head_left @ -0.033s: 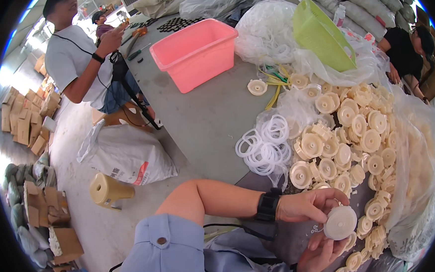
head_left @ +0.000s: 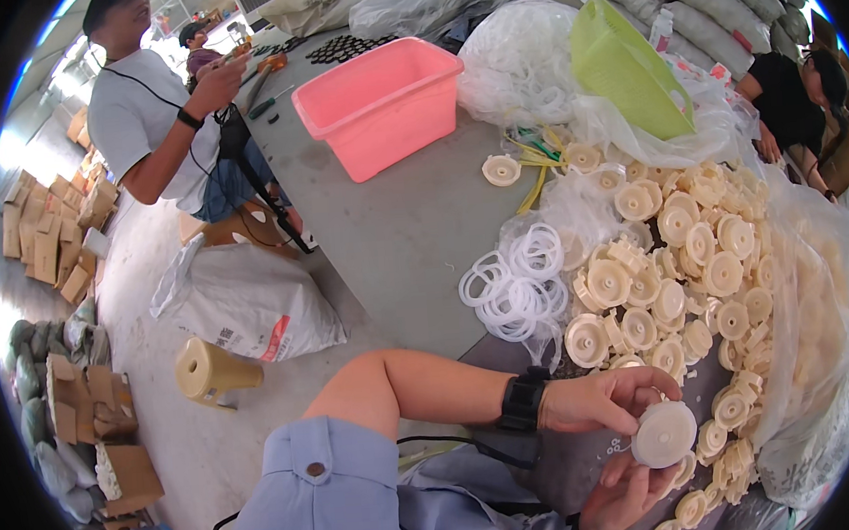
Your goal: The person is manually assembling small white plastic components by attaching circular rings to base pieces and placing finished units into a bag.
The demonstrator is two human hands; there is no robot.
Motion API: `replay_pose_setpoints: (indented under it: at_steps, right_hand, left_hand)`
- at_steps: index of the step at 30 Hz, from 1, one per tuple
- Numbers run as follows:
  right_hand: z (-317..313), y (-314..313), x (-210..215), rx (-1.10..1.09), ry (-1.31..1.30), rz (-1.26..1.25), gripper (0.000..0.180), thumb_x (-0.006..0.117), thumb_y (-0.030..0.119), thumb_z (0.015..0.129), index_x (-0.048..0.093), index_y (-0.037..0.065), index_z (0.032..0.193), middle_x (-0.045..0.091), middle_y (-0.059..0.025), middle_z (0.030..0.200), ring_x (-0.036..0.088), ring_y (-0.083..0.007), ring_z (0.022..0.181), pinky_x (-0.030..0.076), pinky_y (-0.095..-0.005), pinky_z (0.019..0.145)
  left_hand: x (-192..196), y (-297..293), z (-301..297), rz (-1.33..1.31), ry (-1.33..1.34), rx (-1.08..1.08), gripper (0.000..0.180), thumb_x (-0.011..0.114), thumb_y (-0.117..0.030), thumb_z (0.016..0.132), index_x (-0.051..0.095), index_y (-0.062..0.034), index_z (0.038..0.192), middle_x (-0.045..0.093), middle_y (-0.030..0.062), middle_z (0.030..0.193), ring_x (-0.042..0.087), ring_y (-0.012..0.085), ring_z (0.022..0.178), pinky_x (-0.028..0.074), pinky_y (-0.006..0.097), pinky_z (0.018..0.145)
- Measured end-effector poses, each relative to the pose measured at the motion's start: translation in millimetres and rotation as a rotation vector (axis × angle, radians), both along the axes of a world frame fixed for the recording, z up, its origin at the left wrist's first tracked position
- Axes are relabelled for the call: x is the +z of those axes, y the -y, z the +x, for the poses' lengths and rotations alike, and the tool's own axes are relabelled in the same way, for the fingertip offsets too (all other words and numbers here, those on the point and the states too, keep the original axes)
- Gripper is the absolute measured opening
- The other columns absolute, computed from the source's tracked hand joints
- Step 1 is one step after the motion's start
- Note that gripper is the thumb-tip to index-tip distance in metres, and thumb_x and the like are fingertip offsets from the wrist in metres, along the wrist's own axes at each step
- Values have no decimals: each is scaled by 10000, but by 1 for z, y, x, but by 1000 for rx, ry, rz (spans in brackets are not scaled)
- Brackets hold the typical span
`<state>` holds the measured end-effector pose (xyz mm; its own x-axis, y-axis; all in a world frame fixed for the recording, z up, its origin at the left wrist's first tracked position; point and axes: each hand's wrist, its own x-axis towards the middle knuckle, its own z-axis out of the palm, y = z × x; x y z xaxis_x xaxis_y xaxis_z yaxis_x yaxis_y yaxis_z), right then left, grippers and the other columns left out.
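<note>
My left hand (head_left: 603, 400), with a black strap at its wrist, pinches the upper left edge of a round whitish plastic cap (head_left: 665, 434). From below, my right hand (head_left: 622, 499) has curled fingers against the cap's lower edge; part of its grip is hidden. The cap's broad ringed face is turned up. Just left of the cap lie several tiny white rings (head_left: 613, 446) on the dark surface. A heap of cream plastic caps (head_left: 670, 303) spreads beside and beyond my hands. Large white sealing rings (head_left: 515, 284) lie in a loose pile on a clear bag.
A pink tub (head_left: 381, 107) and a tilted green basket (head_left: 627, 73) stand farther back on the grey table (head_left: 384, 238). Clear plastic bags border the heap. On the floor at left are a white sack (head_left: 252, 300) and a tan stool (head_left: 215, 370). Other people work nearby.
</note>
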<state>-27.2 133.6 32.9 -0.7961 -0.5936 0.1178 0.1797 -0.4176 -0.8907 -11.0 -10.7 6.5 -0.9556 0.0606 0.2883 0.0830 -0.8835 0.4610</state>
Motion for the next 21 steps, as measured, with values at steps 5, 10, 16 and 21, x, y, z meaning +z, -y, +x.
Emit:
replay_pose_setpoints:
  at_steps: [5,10,16,21]
  right_hand:
    - [5,8,12,5,-3,-7,426,520,46,788,375,-3,1186,528,-118,1029,464,-110,591,392,-204,499]
    - [3,9,1,13,-60,-27,439,534,53,775,378,-15,1180,542,-125,1036,447,-104,559,373,-202,486]
    - [5,12,14,-62,-13,31,374,506,43,778,422,-14,1138,555,-114,997,440,-96,552,360,-195,477]
    - [6,7,8,-78,1,25,353,488,40,777,430,-17,1121,567,-122,950,421,-94,496,347,-188,439]
  left_hand:
    - [3,0,1,-129,-1,47,549,534,36,665,367,-60,1179,542,25,939,516,106,883,394,233,785]
    - [4,2,2,-112,-4,55,583,545,31,666,343,-50,1207,553,41,943,524,117,879,399,248,787]
    - [7,0,1,-172,6,44,562,549,27,670,364,-55,1194,556,50,976,526,113,886,407,259,790]
    - [0,-5,6,-124,46,52,427,543,40,665,454,-40,1075,570,40,909,532,86,765,419,219,638]
